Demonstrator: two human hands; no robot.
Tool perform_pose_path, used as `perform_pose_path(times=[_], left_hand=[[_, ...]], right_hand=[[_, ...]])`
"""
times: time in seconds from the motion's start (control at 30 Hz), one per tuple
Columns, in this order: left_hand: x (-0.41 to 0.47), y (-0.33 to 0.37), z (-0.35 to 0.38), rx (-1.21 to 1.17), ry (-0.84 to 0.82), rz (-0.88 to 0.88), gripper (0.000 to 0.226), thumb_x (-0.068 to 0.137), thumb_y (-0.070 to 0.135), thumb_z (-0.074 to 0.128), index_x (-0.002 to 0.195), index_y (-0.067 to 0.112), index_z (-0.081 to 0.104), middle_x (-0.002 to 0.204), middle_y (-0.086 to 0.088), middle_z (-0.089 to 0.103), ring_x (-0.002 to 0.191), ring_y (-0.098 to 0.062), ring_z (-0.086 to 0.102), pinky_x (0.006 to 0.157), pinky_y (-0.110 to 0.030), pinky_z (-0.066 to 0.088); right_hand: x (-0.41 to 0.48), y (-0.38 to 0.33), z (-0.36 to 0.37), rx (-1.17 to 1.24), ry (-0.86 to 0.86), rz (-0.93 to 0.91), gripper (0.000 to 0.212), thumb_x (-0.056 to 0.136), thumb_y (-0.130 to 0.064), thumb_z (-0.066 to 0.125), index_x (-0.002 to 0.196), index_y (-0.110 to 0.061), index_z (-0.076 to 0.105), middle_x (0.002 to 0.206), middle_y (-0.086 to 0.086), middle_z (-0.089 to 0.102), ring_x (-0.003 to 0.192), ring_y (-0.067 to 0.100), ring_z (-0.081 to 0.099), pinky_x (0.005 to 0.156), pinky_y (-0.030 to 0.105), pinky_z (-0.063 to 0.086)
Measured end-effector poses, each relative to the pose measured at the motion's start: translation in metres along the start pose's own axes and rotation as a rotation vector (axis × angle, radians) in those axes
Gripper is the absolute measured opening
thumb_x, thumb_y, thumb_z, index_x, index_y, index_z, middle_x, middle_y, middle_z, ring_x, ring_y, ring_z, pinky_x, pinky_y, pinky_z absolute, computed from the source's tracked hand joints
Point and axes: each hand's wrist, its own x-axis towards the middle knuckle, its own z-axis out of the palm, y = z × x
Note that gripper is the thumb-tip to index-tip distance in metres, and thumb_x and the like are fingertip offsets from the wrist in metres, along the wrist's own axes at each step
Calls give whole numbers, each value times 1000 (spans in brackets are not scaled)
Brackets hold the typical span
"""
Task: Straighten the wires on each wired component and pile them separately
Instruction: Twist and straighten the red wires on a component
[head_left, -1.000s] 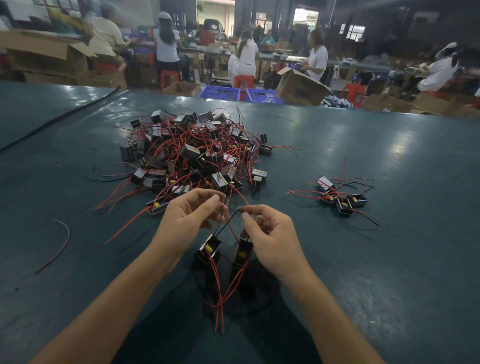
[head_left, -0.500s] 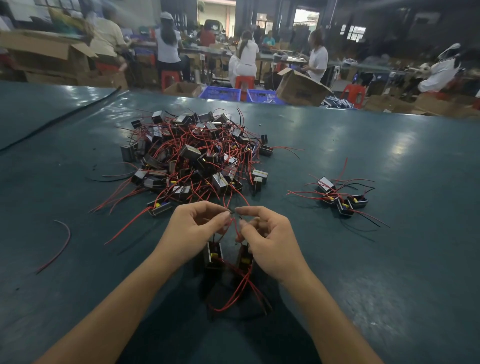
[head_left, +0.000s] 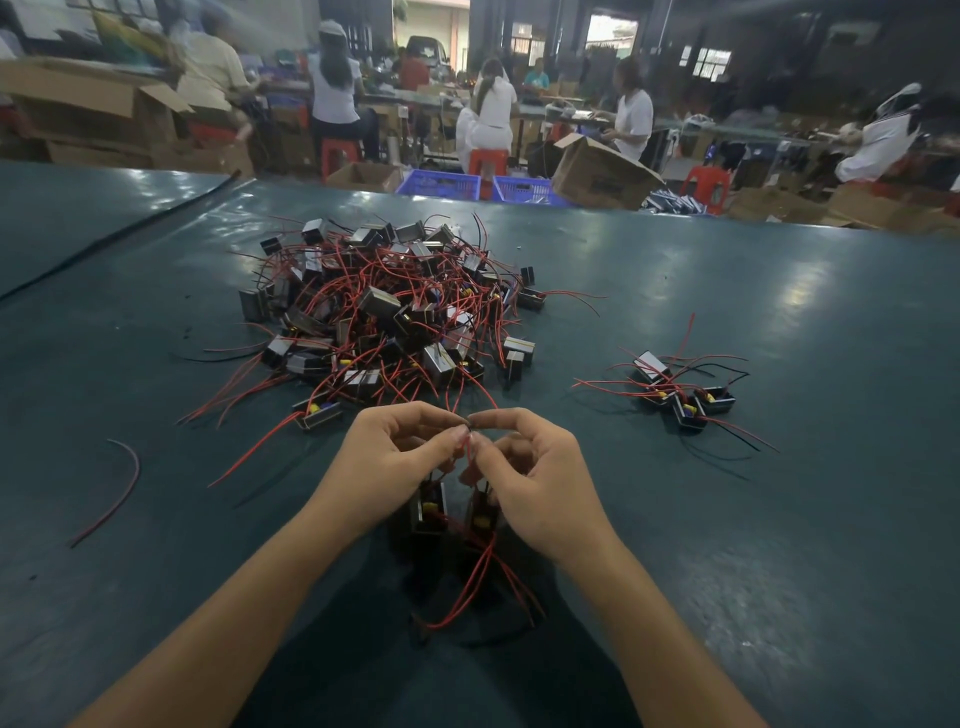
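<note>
Two small black wired components hang side by side below my hands, one under the left (head_left: 429, 512) and one under the right (head_left: 483, 517). Their red wires (head_left: 480, 582) trail down toward me onto the table. My left hand (head_left: 387, 457) and my right hand (head_left: 535, 478) meet fingertip to fingertip, each pinching the upper wire ends. A big tangled heap of components (head_left: 387, 312) with red and black wires lies just beyond. A small separate pile (head_left: 680, 397) sits to the right.
The dark green table (head_left: 779, 519) stretches all around. A loose red wire (head_left: 117, 486) lies at the left, and a black cable (head_left: 114, 239) runs along the far left. Beyond the far edge are cardboard boxes, blue crates and seated workers.
My hands have come together until the fingertips touch, and they have risen slightly. The two components have swung closer together, and their wire ends now bunch up on the table.
</note>
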Motion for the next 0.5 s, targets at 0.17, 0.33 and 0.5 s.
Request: perform_pose_path(times=[0.17,0.33,0.5], left_hand=[[-1,2,2,0,-3,21,16,86,12,70,81,27,74,75,2,74,69,-10,70,65,-17,54],[-2,3,0,-17,-15,19,17,83,13,71,78,28,75,76,0,75,68,-14,71,65,-19,55],[-1,3,-1,-23,-32,13,17,82,13,72,77,29,76,75,-2,74,67,-12,70,65,-19,55]], right_hand=[[1,0,0,-46,41,-48,23,91,-14,65,86,-36,66,78,-1,73,73,17,70,71,39,58],[0,-1,-1,-69,61,-72,18,90,-14,66,88,-31,70,78,-7,72,75,8,69,69,25,57],[0,-1,-2,-218,142,-167,5,88,-18,69,89,-21,73,78,-13,66,67,4,60,59,11,44]])
